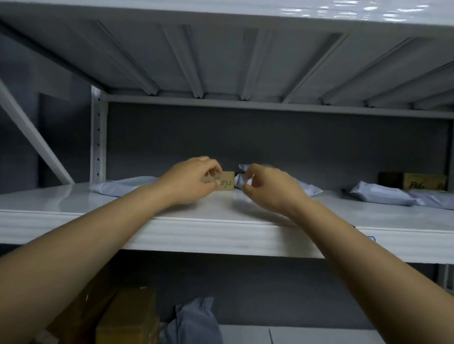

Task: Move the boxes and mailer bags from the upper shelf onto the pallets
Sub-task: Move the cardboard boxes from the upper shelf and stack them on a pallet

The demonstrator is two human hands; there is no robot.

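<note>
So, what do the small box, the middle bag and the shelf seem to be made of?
The small box looks like brown cardboard, matte, with green print. The middle bag is probably thin grey plastic film, slightly glossy, wrinkled. The shelf is likely white painted metal; its smooth top reflects light.

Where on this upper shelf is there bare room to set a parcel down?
Free: the front strip of the upper shelf between the right hand and the right mailer bags; also the front left corner before the left mailer bag. Crowded: centre, where the left hand holds the small box beside the centre mailer bag.
</note>
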